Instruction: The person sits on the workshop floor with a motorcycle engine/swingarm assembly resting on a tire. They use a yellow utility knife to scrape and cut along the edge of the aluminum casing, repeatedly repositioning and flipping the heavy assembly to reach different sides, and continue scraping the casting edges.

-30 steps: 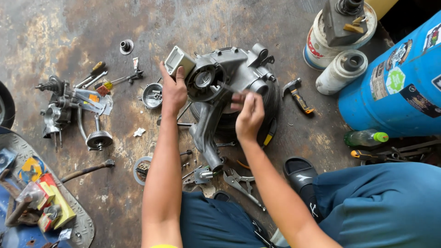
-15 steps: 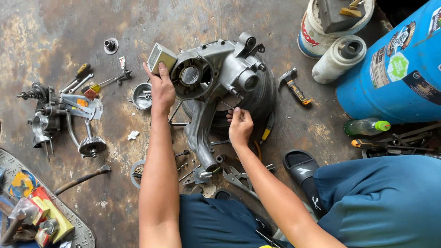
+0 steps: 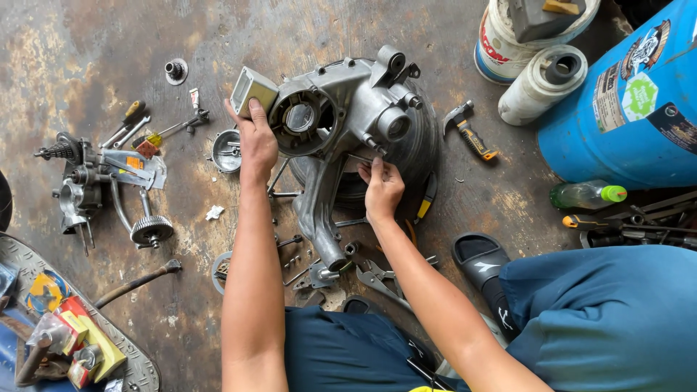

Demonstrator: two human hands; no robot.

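Observation:
A grey cast-metal engine casing [image 3: 348,116] lies on a dark tyre [image 3: 421,156] on the concrete floor. My left hand [image 3: 255,141] grips the casing's left edge beside its boxy grey end [image 3: 253,91] and the round opening. My right hand [image 3: 381,187] pinches a small part at the casing's lower middle, under the round boss; what the fingers hold is too small to tell. Loose bolts, a wrench and pliers [image 3: 377,276] lie just below the casing, between my arms.
At left sit a gear shaft assembly [image 3: 94,181], screwdrivers [image 3: 127,120] and a small metal bowl [image 3: 226,151]. A hammer [image 3: 468,131] lies right of the tyre. A blue drum [image 3: 632,101], white bucket [image 3: 508,36], tape roll [image 3: 544,83] and green-capped bottle [image 3: 584,194] stand at right.
My right hand slid down from the top of the casing to its lower middle edge. The left hand kept its hold on the left side. The view shifted slightly.

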